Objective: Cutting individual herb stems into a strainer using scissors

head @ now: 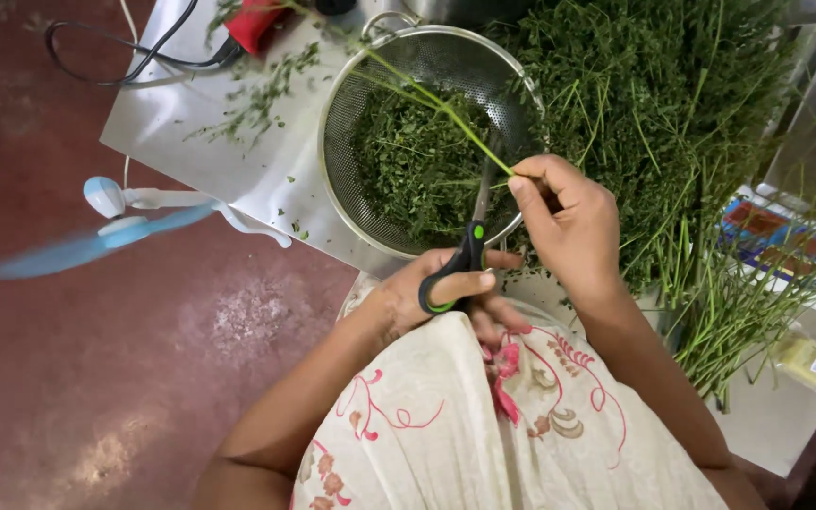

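Head view: left hand (432, 297) grips black-green scissors (469, 250); right hand (569, 222) pinches a green stem (436, 99) over the centre-frame metal strainer (351, 85); herb pile (654, 104) upper right, small fan (110, 222) left.

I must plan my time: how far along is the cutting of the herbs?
Done: cut leaves already lie in the strainer. In hand: the right hand holds one stem over it, and the left hand works the scissors at it. Left: a big pile of uncut herbs beside the strainer, so much remains.

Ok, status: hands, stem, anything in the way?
Left hand grips scissors. Right hand pinches stem over strainer. Nothing in the way.
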